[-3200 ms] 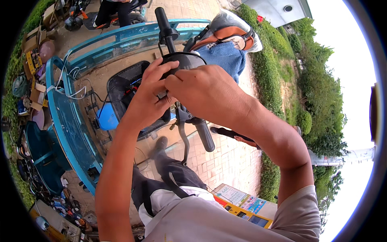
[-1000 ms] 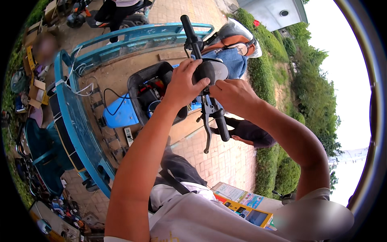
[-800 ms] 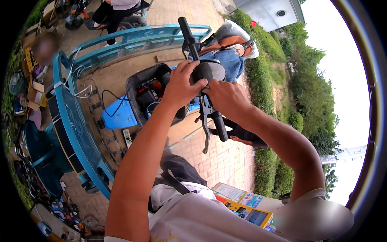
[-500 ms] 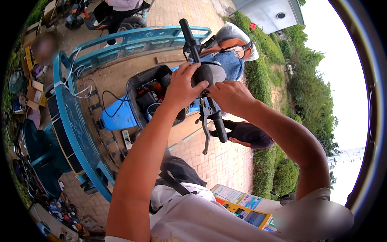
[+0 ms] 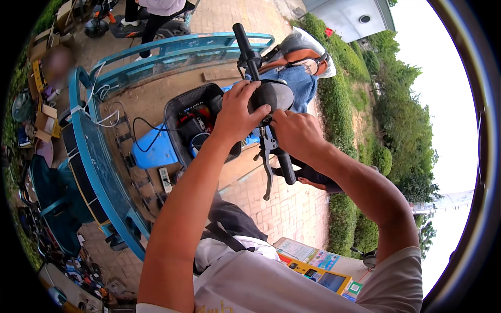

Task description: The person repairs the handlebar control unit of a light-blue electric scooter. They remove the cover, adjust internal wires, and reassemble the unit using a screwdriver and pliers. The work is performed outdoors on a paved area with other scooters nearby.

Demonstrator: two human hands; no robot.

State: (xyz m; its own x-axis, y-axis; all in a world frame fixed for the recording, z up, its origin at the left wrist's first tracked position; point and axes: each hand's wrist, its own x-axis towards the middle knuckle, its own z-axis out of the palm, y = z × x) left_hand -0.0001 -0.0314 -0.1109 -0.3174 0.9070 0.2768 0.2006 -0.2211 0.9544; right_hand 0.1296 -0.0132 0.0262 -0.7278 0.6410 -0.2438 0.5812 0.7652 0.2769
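A black handlebar (image 5: 253, 68) with a rubber grip at each end and a brake lever (image 5: 269, 182) stands in front of me. At its middle sits a round grey-and-black display casing (image 5: 276, 96). My left hand (image 5: 239, 110) is closed over the bar beside the casing, its thumb pressed along the casing's edge. My right hand (image 5: 298, 128) is curled at the casing's lower right edge, fingers pinched; whatever lies between them is hidden. Below my left hand, a black mesh basket (image 5: 175, 112) contains red and black items and cables, next to a blue body panel (image 5: 155, 148).
A blue metal railing (image 5: 99, 167) curves round the left and far side. A white power strip (image 5: 165, 180) lies by the basket. One person (image 5: 160, 6) is at the top left; another in dark clothing (image 5: 313, 180) is partly behind my right forearm. A yellow machine (image 5: 318, 276) stands lower right.
My right hand has turned and its wrist and elbow have dropped slightly, fingers staying at the casing's edge. My left hand has barely moved. The person in dark clothing is now more hidden.
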